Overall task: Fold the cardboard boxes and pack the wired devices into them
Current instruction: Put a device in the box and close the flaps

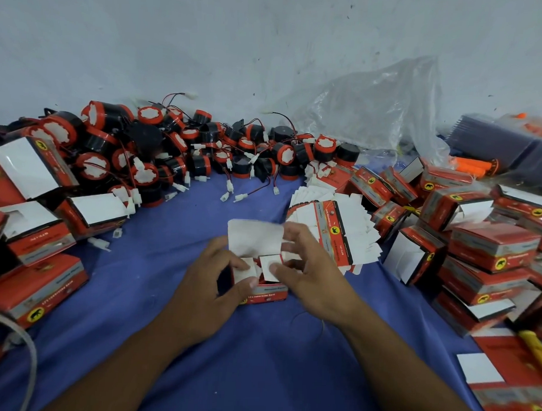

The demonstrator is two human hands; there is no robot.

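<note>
1. Now, flap-folding step: box (262,289) sits centre on cloth (202,209), between both hands, lid (256,238) up.
2. L hand (212,277) curls round box's left side, thumb on left flap (241,269).
3. R hand (310,268) grips right side, thumb pressing right flap (267,262) in.
4. Contents hidden, so can't tell if loaded.
5. Next, prob.: hold both flaps flat, swing lid down, tuck tab w/o buckling.

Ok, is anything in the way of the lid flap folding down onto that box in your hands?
Only the hands themselves: thumbs of the left hand and right hand rest on the two small side flaps below the raised lid flap of the red box. No wire visibly sticks out.
</note>
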